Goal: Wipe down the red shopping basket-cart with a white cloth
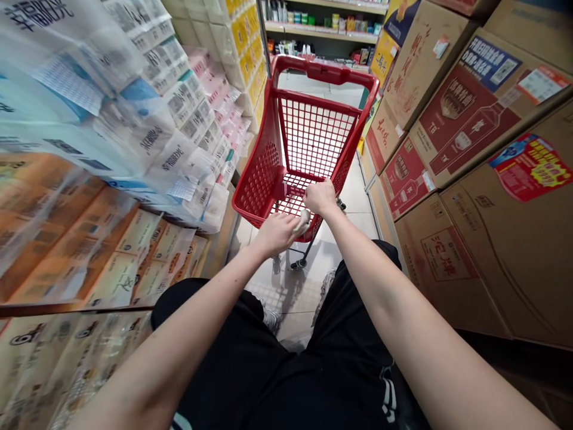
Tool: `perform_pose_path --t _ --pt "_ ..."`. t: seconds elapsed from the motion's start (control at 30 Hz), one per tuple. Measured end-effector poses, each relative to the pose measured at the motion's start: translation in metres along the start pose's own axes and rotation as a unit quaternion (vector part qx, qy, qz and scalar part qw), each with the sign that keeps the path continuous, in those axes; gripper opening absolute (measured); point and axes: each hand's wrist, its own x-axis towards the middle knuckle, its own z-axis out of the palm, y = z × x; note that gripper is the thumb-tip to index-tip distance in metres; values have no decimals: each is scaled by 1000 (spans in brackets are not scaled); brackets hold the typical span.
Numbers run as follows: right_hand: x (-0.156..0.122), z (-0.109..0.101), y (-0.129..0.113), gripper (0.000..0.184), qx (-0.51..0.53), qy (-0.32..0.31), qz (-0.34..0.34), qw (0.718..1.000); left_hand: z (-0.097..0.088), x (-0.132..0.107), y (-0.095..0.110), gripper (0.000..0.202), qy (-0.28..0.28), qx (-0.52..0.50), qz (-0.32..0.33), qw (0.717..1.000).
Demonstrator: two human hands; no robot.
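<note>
A red plastic shopping cart stands in the aisle in front of me, its handle bar at the far end. My left hand is closed over the near rim of the basket, knuckles up. A little further right and forward, my right hand is closed at the same end of the basket, its fingertips hidden underneath. Between the two hands, against the left thumb, shows a small whitish-grey thing whose kind I cannot make out. No goods show inside the basket.
Wrapped paper packs are stacked along the left, with orange packs lower down. Cardboard cartons form a wall on the right. Shelves with bottles and small packages stand at the aisle's far end, beyond the tiled floor.
</note>
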Motion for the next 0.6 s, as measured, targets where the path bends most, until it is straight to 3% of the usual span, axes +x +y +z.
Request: perform_pose_path --t 0.07,0.13,0.2,0.27,0.4,0.6 --pt "1 0 -1 32 0 1 -1 1000 2 0 8 30 5 9 30 999" --pt "0 -1 -1 34 0 3 -2 1000 3 -8 0 32 -3 10 53 999" --pt "-1 -3 -3 36 2 2 -1 1000 1 -22 -19 44 -6 2 55 998" --pt "-2 -5 -6 38 5 -5 -1 1000 -2 -38 -42 48 9 4 17 1000" --pt "-3 -6 -16 43 10 -10 0 1000 -4 -58 -76 32 24 5 -16 1000" --pt "0 -4 -25 42 13 -8 15 1000 -1 -61 -73 27 50 30 -50 997"
